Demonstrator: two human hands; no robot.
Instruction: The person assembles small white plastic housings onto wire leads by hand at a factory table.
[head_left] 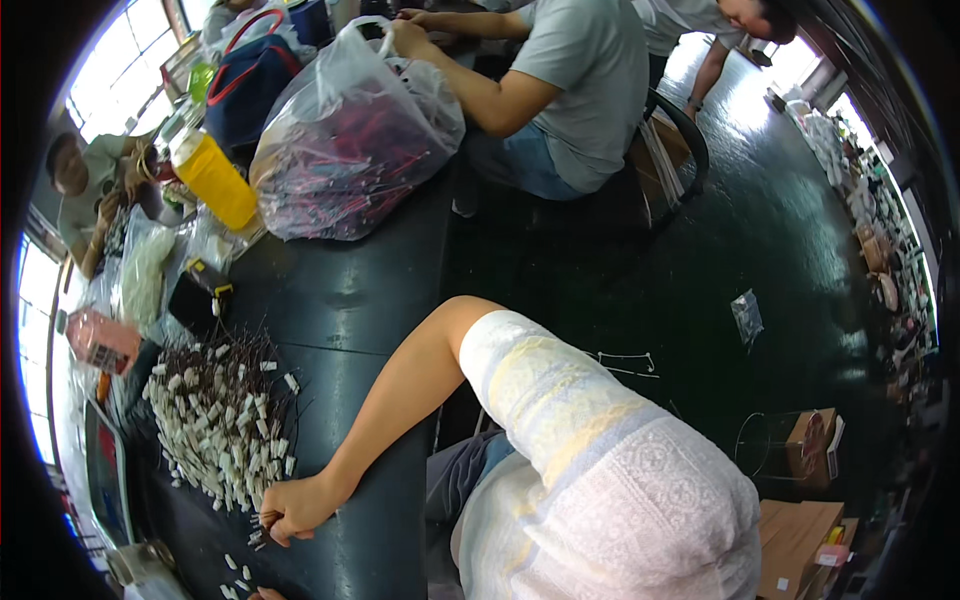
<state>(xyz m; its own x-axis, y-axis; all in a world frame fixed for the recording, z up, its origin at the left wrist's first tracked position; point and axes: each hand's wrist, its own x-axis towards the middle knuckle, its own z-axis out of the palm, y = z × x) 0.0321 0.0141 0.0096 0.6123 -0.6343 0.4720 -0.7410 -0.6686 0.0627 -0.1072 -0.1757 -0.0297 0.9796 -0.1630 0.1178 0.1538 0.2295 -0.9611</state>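
Your right hand (pixel 305 503) is curled, its fingers closed on a small dark bunch (pixel 260 536) with pale tips, low over the dark tabletop (pixel 385 490). The bunch is just beside the near edge of the heap of white connectors (pixel 222 430); a few loose white pieces (pixel 246 573) lie nearer to you. Pinch the bunch lightly, align its ends, and lift it clear of the heap — the thin dark leads (pixel 250 346) look likely to snag. Avoid sweeping the loose white pieces aside.

Note the limits of the view: the lower edge cuts off your left hand (pixel 266 594) — only a sliver shows, so you cannot tell whether its fingers are open or closed. Your right fingers partly cover the bunch; its exact make-up is too small to make out
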